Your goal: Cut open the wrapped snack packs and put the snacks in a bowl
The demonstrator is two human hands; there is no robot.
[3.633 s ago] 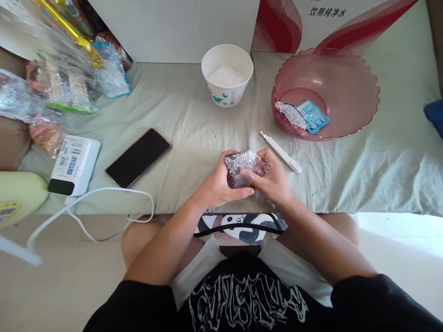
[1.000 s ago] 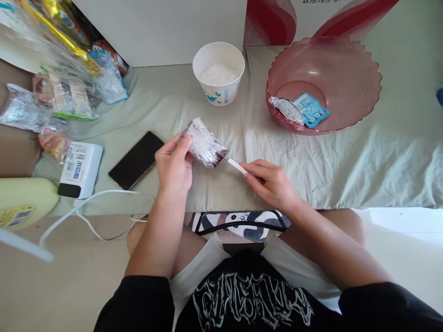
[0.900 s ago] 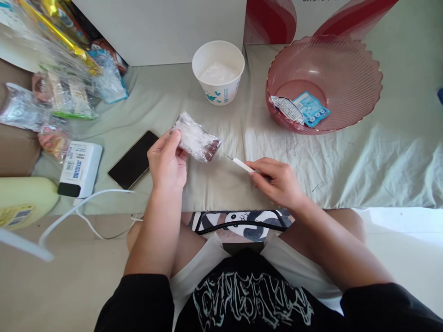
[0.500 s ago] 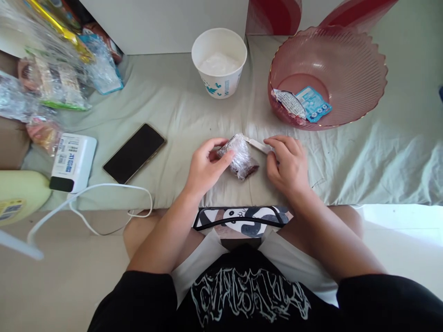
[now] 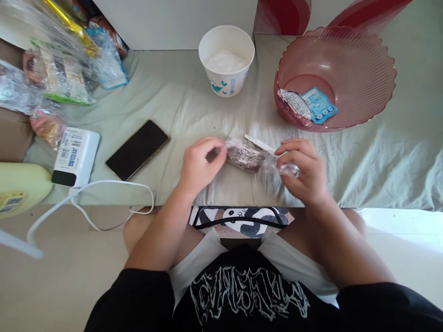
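Pale green wrinkled cloth [image 5: 173, 101] covers the surface, large white box [image 5: 187, 23] along the back, red swooshes on the white panel to its right. Dark brown elongated block in crinkled clear plastic [image 5: 244, 157] sits between both hands near the front edge; can't tell if it touches the cloth. Long axis runs left to right, right end slightly nearer the wearer. Left hand [image 5: 202, 163]: thumb and index pinch the left end. Right hand [image 5: 306, 170]: fingers curled round the loose clear wrap [image 5: 272, 168] trailing off the right end. Slim white craft cutter [image 5: 258, 142] lies just behind the block, narrow tip pointing back-left, other end running behind the right fingers.

Writing: white paper cup [image 5: 226, 85] has teal leaf print, small text unreadable. Pink ribbed bowl [image 5: 367, 78] holds a blue sachet [image 5: 318, 106] with white marks and a white packet [image 5: 296, 105] with dense dark print, both illegible. White device [image 5: 76, 152] left of the black phone [image 5: 137, 150]: label with blue characters, too small. Pale yellow bottle [image 5: 27, 180]: yellow label, dark code patch. Black shirt [image 5: 245, 295]: jagged white lettering, can't make it out.
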